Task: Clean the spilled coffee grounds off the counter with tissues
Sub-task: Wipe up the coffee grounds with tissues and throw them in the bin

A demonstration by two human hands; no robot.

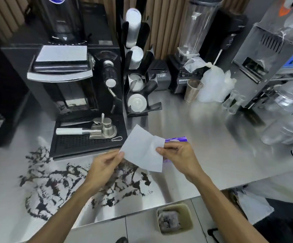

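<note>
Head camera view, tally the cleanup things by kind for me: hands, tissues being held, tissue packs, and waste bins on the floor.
Hands: 2, the left hand and the right hand, each pinching the sheet
Held tissue: 1
Tissue pack: 1, purple, mostly hidden behind the right hand
Waste bin: 1
Total: 5

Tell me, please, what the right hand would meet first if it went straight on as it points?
The right hand pinches the tissue; carried on leftward and away, it would probably reach the drip tray, near corner first, though depth is unclear.
</note>
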